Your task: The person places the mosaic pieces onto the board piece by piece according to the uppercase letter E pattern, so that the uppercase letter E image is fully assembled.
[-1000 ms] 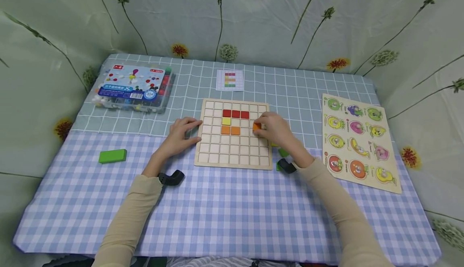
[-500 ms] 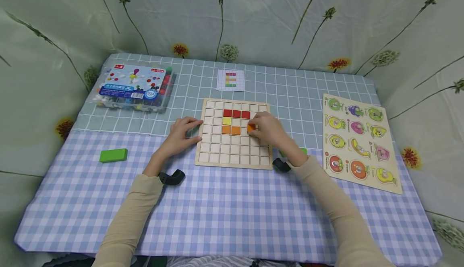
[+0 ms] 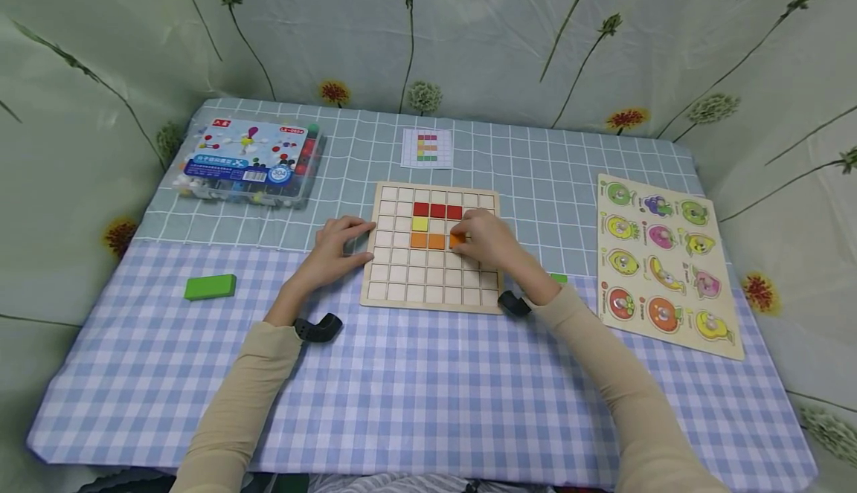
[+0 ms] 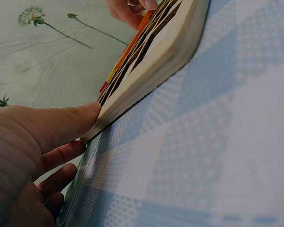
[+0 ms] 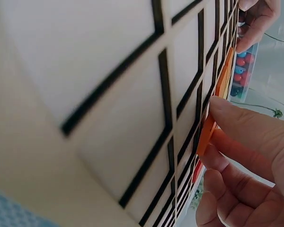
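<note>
A wooden grid board (image 3: 425, 277) lies on the table in front of me. On it sit a row of red tiles (image 3: 437, 211), a yellow tile (image 3: 419, 224) and two orange tiles (image 3: 427, 241). My right hand (image 3: 492, 239) pinches another orange tile (image 5: 207, 135) between thumb and fingers, tilted at the board's surface, just right of the two orange ones. My left hand (image 3: 329, 253) touches the board's left edge; in the left wrist view its thumb (image 4: 71, 124) lies along the rim, the other fingers loosely bent.
Behind the board lies a pattern card (image 3: 427, 149) showing a coloured E. A clear plastic box (image 3: 248, 158) stands at back left, a green block (image 3: 210, 287) nearer. A fruit puzzle board (image 3: 669, 262) is at right. A green piece (image 3: 559, 278) shows partly beyond my right wrist.
My right hand has moved left across the board with the orange tile, bringing it beside the two orange tiles. My left hand has stayed at the board's left edge.
</note>
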`<action>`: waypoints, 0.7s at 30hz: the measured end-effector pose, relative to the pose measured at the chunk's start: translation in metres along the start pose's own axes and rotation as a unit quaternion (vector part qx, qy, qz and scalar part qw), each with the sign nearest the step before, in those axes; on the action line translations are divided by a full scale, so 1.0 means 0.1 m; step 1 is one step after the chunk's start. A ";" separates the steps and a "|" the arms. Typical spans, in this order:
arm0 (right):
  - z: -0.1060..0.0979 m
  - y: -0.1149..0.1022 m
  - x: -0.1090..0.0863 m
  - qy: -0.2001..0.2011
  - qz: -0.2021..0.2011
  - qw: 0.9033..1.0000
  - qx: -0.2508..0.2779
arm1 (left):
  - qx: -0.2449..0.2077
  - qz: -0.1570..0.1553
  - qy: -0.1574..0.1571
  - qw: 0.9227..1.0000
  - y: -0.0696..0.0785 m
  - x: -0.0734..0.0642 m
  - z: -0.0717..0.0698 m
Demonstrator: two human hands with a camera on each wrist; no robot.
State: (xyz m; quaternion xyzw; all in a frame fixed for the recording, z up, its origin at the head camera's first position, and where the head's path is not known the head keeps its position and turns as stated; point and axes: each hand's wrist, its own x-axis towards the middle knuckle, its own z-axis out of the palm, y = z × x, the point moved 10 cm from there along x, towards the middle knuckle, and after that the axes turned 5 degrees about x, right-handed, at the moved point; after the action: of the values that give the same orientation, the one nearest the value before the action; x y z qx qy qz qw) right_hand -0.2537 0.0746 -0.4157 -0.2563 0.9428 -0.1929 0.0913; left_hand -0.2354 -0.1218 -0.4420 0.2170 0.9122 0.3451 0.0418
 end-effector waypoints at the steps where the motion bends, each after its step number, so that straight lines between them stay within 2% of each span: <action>1: 0.00 -0.01 0.00 0.000 -0.002 1.000 0.000 | 0.000 0.000 0.000 1.000 0.00 0.00 0.00; 14: -0.02 -0.02 -0.03 0.014 -0.013 1.000 0.002 | 0.000 0.003 0.001 1.000 0.00 0.01 0.01; 21: -0.13 0.14 -0.18 0.035 0.030 0.999 0.021 | 0.009 0.009 0.008 1.000 -0.01 0.00 0.00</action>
State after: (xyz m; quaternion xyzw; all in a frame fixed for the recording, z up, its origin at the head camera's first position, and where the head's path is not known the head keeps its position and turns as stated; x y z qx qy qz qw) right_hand -0.2483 0.0992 -0.4079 -0.2191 0.9484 -0.2186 0.0691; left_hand -0.2359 -0.1220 -0.4425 0.2230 0.9134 0.3391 0.0298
